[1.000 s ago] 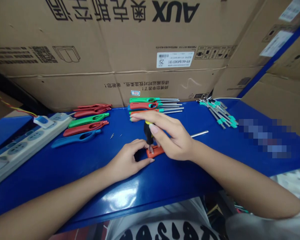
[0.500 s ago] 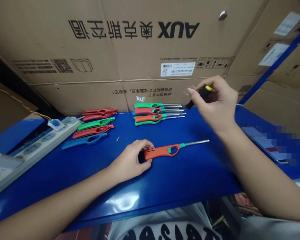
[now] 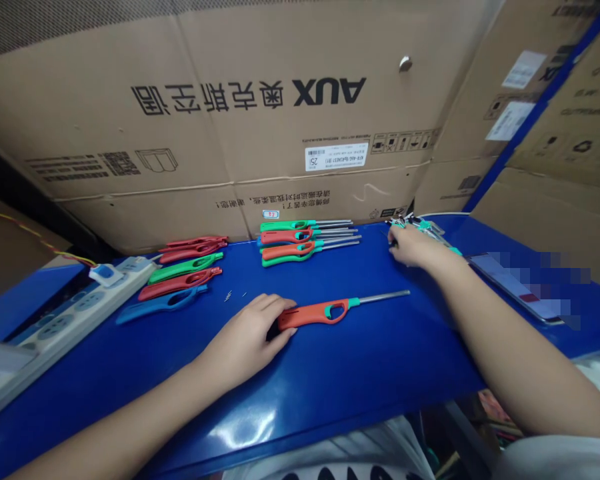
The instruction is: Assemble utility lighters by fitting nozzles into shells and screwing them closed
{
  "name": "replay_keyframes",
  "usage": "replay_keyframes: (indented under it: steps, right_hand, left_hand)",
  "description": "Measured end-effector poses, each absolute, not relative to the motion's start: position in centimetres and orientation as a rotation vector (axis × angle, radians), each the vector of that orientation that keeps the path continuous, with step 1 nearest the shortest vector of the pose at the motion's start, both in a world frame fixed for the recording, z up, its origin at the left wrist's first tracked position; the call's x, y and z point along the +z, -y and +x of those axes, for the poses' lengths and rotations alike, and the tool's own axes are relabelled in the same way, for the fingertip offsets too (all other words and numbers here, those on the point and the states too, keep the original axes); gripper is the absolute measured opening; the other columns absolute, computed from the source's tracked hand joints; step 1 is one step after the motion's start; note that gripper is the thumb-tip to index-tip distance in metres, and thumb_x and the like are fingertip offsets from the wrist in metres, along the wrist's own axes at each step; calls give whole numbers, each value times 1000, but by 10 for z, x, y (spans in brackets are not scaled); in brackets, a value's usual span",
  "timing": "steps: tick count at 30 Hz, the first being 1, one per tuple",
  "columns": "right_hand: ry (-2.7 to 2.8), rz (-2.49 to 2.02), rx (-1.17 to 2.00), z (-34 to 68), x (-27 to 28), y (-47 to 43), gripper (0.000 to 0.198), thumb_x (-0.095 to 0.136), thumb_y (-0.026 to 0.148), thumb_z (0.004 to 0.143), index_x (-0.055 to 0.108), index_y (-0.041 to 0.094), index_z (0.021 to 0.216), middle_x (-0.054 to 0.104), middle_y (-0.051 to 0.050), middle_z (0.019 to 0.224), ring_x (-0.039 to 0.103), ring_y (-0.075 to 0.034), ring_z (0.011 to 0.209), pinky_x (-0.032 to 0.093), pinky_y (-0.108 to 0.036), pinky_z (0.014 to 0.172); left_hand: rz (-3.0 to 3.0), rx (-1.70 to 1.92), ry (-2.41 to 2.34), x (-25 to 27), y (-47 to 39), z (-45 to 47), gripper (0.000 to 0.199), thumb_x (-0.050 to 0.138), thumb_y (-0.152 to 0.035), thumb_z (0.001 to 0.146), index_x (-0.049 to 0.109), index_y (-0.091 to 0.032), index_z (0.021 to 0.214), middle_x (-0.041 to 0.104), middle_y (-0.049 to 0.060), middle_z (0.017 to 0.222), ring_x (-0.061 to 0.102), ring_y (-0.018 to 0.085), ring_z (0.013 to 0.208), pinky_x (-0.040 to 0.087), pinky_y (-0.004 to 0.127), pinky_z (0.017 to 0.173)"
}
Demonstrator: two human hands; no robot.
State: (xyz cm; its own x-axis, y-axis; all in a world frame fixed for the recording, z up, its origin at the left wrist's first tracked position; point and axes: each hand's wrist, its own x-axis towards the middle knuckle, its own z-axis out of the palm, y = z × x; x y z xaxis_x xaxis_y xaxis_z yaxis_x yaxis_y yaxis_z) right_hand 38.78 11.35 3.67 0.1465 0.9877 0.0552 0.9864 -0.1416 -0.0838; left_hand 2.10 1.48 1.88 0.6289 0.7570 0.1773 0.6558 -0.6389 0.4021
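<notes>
My left hand (image 3: 253, 333) grips the rear end of an orange lighter (image 3: 307, 316) with a long metal tube. The lighter lies on the blue table, its tube pointing right, with a turquoise trigger and collar. At the back right, my right hand (image 3: 411, 247) has its fingers curled down beside a pile of turquoise and metal lighter parts (image 3: 430, 228). What those fingers hold is hidden, and the screwdriver cannot be made out now. Several assembled lighters (image 3: 287, 253) in green, red and orange lie side by side at the back, left of that hand.
Loose handle shells (image 3: 180, 283) in red, green and blue lie at the left, beside a white power strip (image 3: 87, 301). Tiny metal pins (image 3: 228, 296) sit near my left hand. A phone (image 3: 517, 287) lies at the right. Cardboard (image 3: 220, 150) walls the back.
My right hand has moved down from its raised position with the screwdriver to the parts pile at the back right. My left hand keeps hold of the orange lighter. The camera view has shifted.
</notes>
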Motion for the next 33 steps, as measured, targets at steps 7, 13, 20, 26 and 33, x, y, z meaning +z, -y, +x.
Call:
replay_keyframes:
  steps: [7, 13, 20, 26, 33]
  right_hand:
    - [2205, -2109, 77, 385, 43, -108, 22, 67, 30, 82, 70, 17, 99, 62, -18, 114, 59, -33, 110, 46, -46, 95]
    - [2431, -1590, 866, 373, 55, -94, 45, 68, 57, 79, 71, 21, 105, 72, -8, 105, 68, -24, 96, 53, -32, 83]
    - [2359, -1522, 755, 378, 48, -106, 35, 68, 54, 77, 72, 20, 84, 72, -6, 82, 63, -22, 77, 50, -34, 73]
    - [2016, -1466, 215, 363, 23, -127, 25, 57, 38, 87, 70, 17, 94, 69, -12, 100, 61, -23, 82, 50, -39, 86]
    - [1876, -1474, 78, 352, -2, -140, 23, 53, 25, 90, 69, 15, 103, 61, -12, 101, 59, -20, 76, 51, -38, 85]
  left_hand:
    - [2524, 526, -1073, 8, -23, 14, 31, 57, -21, 96, 63, -19, 126, 62, 10, 111, 61, 25, 102, 53, 42, 95]
    - [2526, 695, -1111, 3, -48, 10, 28, 53, -26, 98, 64, -19, 123, 61, 12, 112, 59, 27, 105, 52, 46, 97]
    - [2573, 791, -1164, 21, -89, 3, 28, 56, -29, 95, 66, -18, 120, 60, 11, 111, 58, 28, 107, 50, 47, 100]
    - [2527, 785, -1242, 34, -131, -1, 31, 60, -32, 92, 69, -17, 118, 61, 8, 103, 64, 23, 96, 52, 42, 95]
    - [2518, 798, -1304, 26, -149, 3, 28, 63, -28, 90, 71, -15, 113, 64, 9, 105, 66, 23, 98, 52, 41, 95]
